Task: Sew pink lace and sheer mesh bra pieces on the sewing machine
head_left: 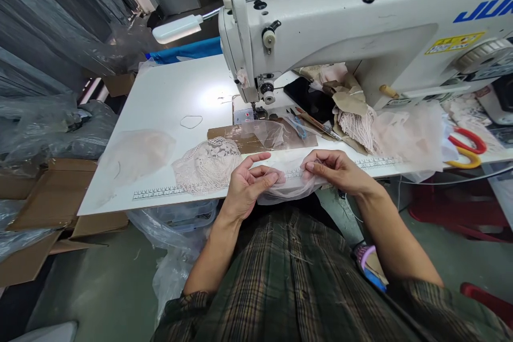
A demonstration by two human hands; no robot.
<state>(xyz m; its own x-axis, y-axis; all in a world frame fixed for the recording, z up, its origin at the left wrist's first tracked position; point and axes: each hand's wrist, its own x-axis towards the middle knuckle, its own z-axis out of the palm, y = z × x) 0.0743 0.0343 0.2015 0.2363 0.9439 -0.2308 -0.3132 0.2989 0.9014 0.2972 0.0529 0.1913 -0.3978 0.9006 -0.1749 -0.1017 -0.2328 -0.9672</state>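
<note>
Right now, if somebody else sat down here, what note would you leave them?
Left hand: pinching the sheer tulle at the table edge.
Right hand: pinching the same tulle, close beside the left.
Things: lace piece lies just left of the hands, another tulle piece further left. Sewing machine stands behind; scissors at far right.
Done: the held tulle is off the pile, in hand.
Left: it is not yet under the needle.

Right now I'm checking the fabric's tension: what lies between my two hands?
In the head view, a short span of sheer pink mesh fabric stretches between left hand and right hand.
</note>
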